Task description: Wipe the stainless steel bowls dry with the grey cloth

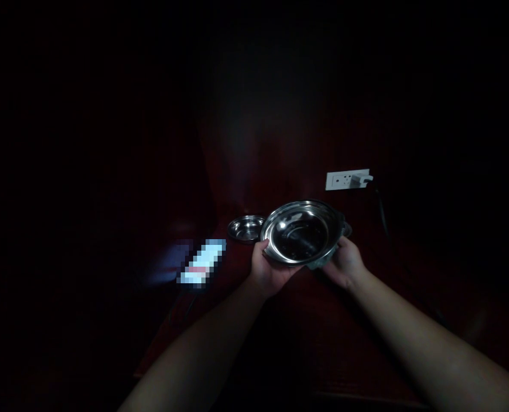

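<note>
A shiny stainless steel bowl (pixel 303 237) is held up in front of me, tilted so its inside faces me. My left hand (pixel 274 272) grips its left rim, thumb on the edge and fingers underneath. My right hand (pixel 344 264) is closed on a greenish cloth (pixel 323 260), which is pressed to the bowl's right side and underside. Most of the cloth and the right fingers are hidden by the bowl. Behind, to the left, a second steel bowl (pixel 245 229) rests on the dark red table (pixel 323 337). A shiny rim (pixel 347 229) shows past the right hand.
A lit phone (pixel 203 264), its screen blurred out, is left of the bowls with a thin cable near it. On the back wall, a white power socket (pixel 344 180) holds a plug (pixel 361 180) with a dark cord hanging down. Surroundings are very dark.
</note>
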The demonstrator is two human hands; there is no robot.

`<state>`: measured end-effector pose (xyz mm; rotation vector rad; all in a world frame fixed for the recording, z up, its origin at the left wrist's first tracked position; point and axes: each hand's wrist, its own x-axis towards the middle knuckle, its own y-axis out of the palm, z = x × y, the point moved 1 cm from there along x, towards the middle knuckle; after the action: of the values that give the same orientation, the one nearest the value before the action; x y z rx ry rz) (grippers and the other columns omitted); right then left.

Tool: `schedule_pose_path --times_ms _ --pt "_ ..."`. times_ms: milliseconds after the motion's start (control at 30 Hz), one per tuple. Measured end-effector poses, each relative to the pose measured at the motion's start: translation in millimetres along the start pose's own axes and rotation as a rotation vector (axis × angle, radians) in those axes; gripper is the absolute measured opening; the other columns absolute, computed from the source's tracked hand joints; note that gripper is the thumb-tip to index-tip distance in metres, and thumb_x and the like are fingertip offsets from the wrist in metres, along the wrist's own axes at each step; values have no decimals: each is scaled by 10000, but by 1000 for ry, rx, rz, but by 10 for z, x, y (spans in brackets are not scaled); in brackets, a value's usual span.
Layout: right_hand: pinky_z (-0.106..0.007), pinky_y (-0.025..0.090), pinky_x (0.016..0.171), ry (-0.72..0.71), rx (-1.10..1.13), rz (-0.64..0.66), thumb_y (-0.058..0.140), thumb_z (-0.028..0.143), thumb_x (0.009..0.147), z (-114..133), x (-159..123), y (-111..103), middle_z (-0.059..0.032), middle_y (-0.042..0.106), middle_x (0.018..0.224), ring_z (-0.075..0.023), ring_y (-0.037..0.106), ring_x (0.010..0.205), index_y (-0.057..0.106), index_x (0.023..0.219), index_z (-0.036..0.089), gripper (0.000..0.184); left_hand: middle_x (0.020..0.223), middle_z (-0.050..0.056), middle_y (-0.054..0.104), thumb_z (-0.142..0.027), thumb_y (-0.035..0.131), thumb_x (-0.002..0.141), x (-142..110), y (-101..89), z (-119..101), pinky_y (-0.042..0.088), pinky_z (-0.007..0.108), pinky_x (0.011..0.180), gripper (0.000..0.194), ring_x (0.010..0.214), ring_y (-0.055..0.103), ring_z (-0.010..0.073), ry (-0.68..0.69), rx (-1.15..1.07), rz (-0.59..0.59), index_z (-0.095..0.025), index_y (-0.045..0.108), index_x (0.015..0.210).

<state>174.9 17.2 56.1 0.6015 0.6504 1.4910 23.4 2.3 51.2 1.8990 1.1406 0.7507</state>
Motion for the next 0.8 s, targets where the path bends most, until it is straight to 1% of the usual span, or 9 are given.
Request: schedule_pose_path --times_ms 67,133,267,400,467,533,633,733,800 --pt "-312 544 626 80 -27 46 398 265 838 -18 -33 20 -36 668 645 -173 620 615 632 740 187 265 1208 136 590 -429 463 779 -5 16 -9 438 464 921 483 1131 525 312 8 4 -29 -144 573 1153" --pt "-290 526 553 152 -59 97 409 296 850 -32 -57 28 -30 658 619 -160 602 559 627 723 184 276 1175 137 605 -416 470 769 -7 26 -23 454 451 894 465 1106 538 309 20 9 -53 -140 590 1124" --pt "-291 527 572 252 -92 101 406 346 856 -36 -75 16 -40 680 675 -161 624 594 634 772 173 298 1152 140 612 -414 482 754 -13 34 -55 470 451 863 456 1085 548 313 51 -10 -80 -150 594 1109" --pt "-303 536 611 326 -127 131 399 452 854 -49 -85 16 -53 696 723 -170 649 637 628 834 175 360 1206 146 582 -438 472 752 -22 41 -70 470 474 872 493 1108 541 327 67 -44 -50 -162 570 1149" --pt "-274 523 542 351 -161 125 394 478 857 -76 -84 7 -42 687 684 -157 639 573 612 830 181 370 1221 148 573 -447 472 750 -22 45 -73 478 474 860 505 1119 538 333 73 -56 -24 -164 562 1159" --pt "-229 471 432 383 -203 126 379 498 862 -113 -74 -12 -33 670 640 -148 625 508 594 824 180 386 1215 151 577 -451 476 744 -22 47 -80 493 467 832 506 1113 545 337 78 -71 -19 -166 564 1153" --pt "-188 394 347 433 -260 190 337 547 863 -160 -57 -40 -50 669 657 -165 641 515 583 899 168 454 1197 154 587 -463 485 736 -28 45 -103 511 450 791 507 1083 566 339 82 -97 -34 -167 571 1139" --pt "-197 416 357 485 -315 255 268 626 848 -175 -60 -46 -88 683 722 -191 667 569 562 1031 159 582 1174 162 594 -476 500 729 -39 44 -127 521 430 784 524 1050 585 327 72 -118 -23 -155 572 1136" --pt "-218 452 388 519 -356 265 229 676 826 -175 -72 -41 -110 690 767 -203 677 599 552 1079 158 661 1160 167 598 -473 507 726 -41 47 -136 522 416 796 534 1036 594 315 72 -131 2 -141 568 1141"
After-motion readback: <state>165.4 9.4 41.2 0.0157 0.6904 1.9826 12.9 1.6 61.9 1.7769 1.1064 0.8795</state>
